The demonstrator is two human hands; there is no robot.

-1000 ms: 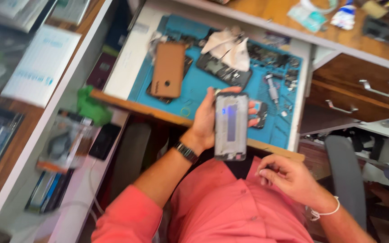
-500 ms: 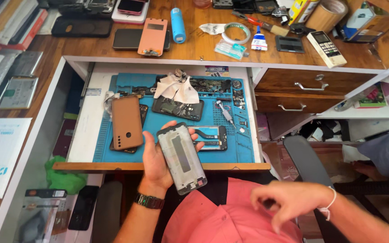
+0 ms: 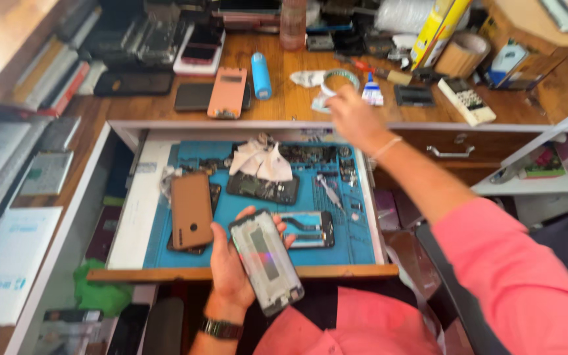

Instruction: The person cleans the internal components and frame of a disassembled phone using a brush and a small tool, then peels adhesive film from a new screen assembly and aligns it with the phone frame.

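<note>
From the head view, the left hand [image 3: 235,260] is closed around a phone screen frame [image 3: 265,261], thumb on one long edge and fingers wrapped under the other, holding it tilted just above the front lip of the open drawer [image 3: 244,271]. The right hand [image 3: 353,118] reaches out over the wooden worktop [image 3: 284,98], its fingers loosely spread and blurred, at the tape roll [image 3: 336,82] and the crumpled wipe [image 3: 307,78]; whether it already touches or pinches either I cannot tell. To do this reach well, I judge the frame should be kept level and gripped only by its edges, so the inner face stays clean, and the right hand should come down on the roll alone, clear of the small glue bottle [image 3: 371,92] just beside it. Inside the drawer a blue mat [image 3: 231,217] carries a brown phone back [image 3: 190,210], an opened phone body [image 3: 262,187] under a white cloth [image 3: 263,160], and a second opened phone [image 3: 310,229] near the held frame. A blue tube [image 3: 260,75] and a pink phone case [image 3: 226,92] lie further left on the worktop.
</note>
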